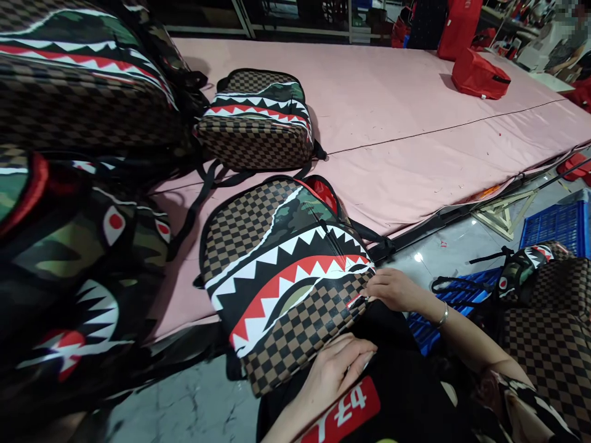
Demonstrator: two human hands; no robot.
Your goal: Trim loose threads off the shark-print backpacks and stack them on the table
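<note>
A checkered brown-and-black backpack with a shark-mouth print and a camouflage patch lies tilted at the table's near edge, its top partly unzipped on a red lining. My right hand is closed at the bag's right side, fingertips pinching its edge beside a small red label. Along the lower edge of the bag rests my left hand, its fingers loosely extended and nothing visible in them. What lies under that hand is hidden.
Larger shark-print bags are piled on the left. A smaller matching backpack stands farther back on the pink-covered table. A red bag lies at the far right. Blue crates and more checkered bags are at right.
</note>
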